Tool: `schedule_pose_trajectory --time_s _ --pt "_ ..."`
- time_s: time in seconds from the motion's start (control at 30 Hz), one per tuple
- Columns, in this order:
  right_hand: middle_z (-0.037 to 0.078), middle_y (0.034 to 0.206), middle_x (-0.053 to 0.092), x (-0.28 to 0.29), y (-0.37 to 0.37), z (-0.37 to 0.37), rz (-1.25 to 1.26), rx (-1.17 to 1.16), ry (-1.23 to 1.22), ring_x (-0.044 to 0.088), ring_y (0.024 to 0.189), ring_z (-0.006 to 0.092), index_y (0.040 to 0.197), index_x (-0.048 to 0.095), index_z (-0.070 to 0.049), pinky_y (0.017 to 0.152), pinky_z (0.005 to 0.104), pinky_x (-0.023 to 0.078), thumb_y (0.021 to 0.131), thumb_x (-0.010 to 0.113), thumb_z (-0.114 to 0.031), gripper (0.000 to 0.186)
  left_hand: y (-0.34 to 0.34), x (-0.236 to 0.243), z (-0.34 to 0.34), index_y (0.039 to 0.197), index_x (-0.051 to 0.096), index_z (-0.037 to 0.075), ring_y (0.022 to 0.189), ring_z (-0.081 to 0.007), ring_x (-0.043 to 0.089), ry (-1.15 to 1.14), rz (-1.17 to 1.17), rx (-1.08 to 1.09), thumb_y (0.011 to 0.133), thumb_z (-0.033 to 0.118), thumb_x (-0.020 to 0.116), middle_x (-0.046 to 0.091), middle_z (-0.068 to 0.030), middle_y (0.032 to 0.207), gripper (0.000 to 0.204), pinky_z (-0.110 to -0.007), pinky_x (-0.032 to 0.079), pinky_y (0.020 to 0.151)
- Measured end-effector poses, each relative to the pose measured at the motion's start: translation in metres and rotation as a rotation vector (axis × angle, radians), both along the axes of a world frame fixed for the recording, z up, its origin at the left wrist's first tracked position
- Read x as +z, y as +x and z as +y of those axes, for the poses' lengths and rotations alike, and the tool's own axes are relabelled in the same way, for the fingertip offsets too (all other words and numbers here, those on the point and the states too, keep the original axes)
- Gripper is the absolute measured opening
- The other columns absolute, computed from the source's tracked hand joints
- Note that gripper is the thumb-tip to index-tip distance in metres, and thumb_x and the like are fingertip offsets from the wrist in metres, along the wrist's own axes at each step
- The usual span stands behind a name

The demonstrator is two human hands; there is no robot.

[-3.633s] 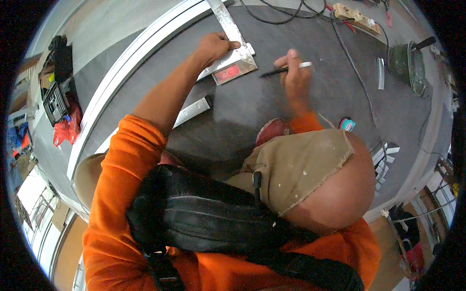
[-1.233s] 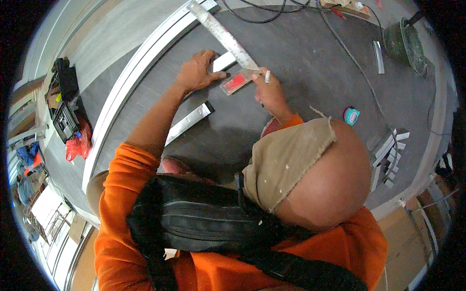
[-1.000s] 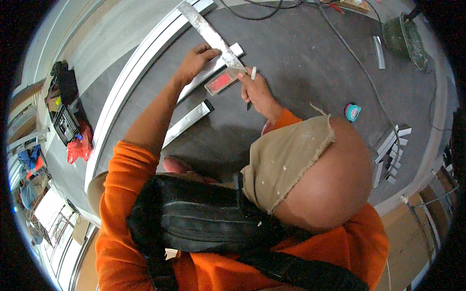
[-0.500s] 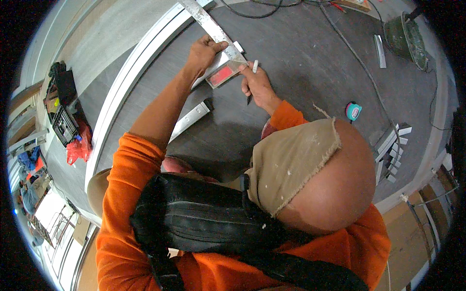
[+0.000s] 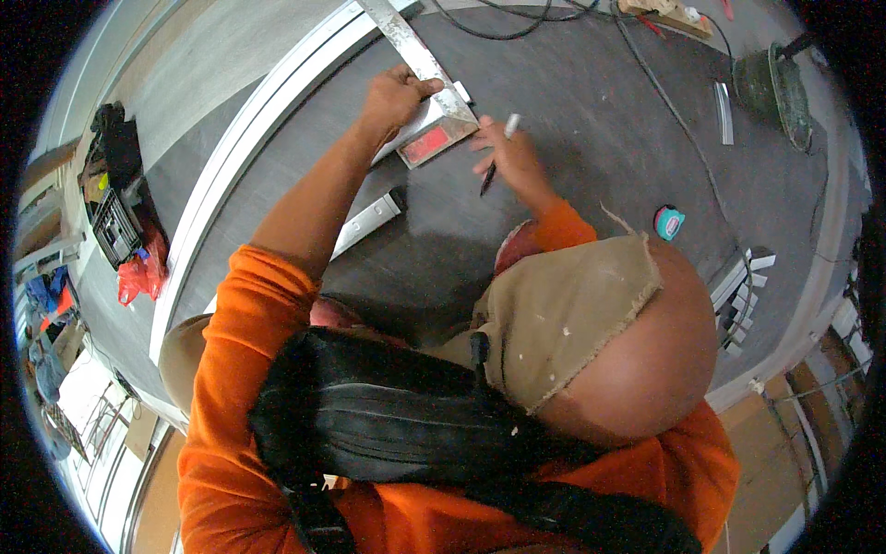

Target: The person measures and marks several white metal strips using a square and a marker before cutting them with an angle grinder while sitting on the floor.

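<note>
My left hand (image 5: pixel 392 103) grips a metal set square (image 5: pixel 426 66) and presses it on a pale metal channel (image 5: pixel 402 140), its thumb on the blade. The stock of the square carries a red patch and lies across the channel. Just right of the square's corner, my right hand (image 5: pixel 519 166) holds a marker pen (image 5: pixel 512 125), white end up and dark tip pointing down. Its fingers are partly spread and a little blurred. A second channel piece (image 5: pixel 369 222) lies on the floor below the left hand, partly hidden by my forearm.
A long white frame rail (image 5: pixel 245 152) curves along the left. At right lie a turquoise tape measure (image 5: pixel 670 222), several short metal offcuts (image 5: pixel 738 295), a cable (image 5: pixel 666 97) and a dark bucket (image 5: pixel 771 97). A red bag (image 5: pixel 143 272) and a black crate (image 5: pixel 115 231) sit at far left.
My right hand has drawn slightly right and down from the square's corner with the marker pen, its fingers loosening. My left hand still holds the square on the channel.
</note>
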State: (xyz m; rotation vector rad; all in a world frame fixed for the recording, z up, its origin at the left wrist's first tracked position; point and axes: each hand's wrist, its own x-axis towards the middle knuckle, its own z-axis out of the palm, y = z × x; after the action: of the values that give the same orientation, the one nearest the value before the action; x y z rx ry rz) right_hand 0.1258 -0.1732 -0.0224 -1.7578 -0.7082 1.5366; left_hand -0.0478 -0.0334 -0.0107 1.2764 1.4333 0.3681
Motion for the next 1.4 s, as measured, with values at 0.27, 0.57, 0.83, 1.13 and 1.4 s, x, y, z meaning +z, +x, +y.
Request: schedule_pose_trajectory --time_s 0.27,0.57,0.83,1.13,1.4 --pt "0.004 0.082 0.068 0.071 0.037 0.021 -0.056 -0.172 0.275 0.061 0.069 0.0125 0.096 0.071 -0.003 0.061 0.0286 0.048 0.100 0.056 -0.037 0.038 -0.004 -0.007 -0.001 0.103 0.071 -0.002 0.079 -0.0150 0.064 -0.064 -0.219 0.054 0.084 0.022 0.080 0.073 -0.0084 0.091 0.032 -0.032 0.051 0.074" --pt "0.001 0.085 0.068 0.055 0.030 0.040 -0.220 0.074 0.519 0.061 0.077 0.0078 0.107 0.071 -0.004 0.066 0.0236 0.048 0.094 0.068 -0.019 0.020 -0.001 -0.004 0.003 0.108 0.072 -0.002 0.082 -0.0192 0.067 -0.048 -0.037 -0.035 0.084 0.026 0.079 0.073 -0.0114 0.095 0.037 -0.034 0.052 0.077" --pt "0.010 0.098 0.074 0.054 0.026 0.047 -0.315 0.192 0.537 0.069 0.090 0.0164 0.106 0.070 -0.004 0.080 0.0313 0.053 0.092 0.068 -0.017 0.020 0.002 0.004 0.010 0.103 0.070 0.000 0.068 -0.0122 0.056 -0.116 -0.045 -0.046 0.087 0.025 0.078 0.068 -0.0035 0.083 0.031 -0.029 0.045 0.062" --pt "-0.003 0.078 0.063 0.048 0.034 0.050 -0.282 0.180 0.563 0.056 0.072 0.0054 0.107 0.072 -0.006 0.063 0.0216 0.045 0.095 0.067 -0.017 0.018 0.007 0.017 0.020 0.111 0.069 -0.003 0.081 -0.0162 0.065 -0.236 -0.066 -0.104 0.086 0.013 0.077 0.073 -0.0093 0.097 0.031 -0.030 0.051 0.074" --pt "0.010 0.095 0.074 0.054 0.032 0.053 -0.258 0.199 0.517 0.070 0.088 0.0181 0.105 0.071 -0.005 0.079 0.0316 0.054 0.090 0.070 -0.018 0.020 -0.004 0.001 0.024 0.109 0.069 -0.001 0.077 -0.0146 0.062 -0.252 -0.114 -0.102 0.087 0.015 0.077 0.072 -0.0074 0.095 0.029 -0.028 0.049 0.069"
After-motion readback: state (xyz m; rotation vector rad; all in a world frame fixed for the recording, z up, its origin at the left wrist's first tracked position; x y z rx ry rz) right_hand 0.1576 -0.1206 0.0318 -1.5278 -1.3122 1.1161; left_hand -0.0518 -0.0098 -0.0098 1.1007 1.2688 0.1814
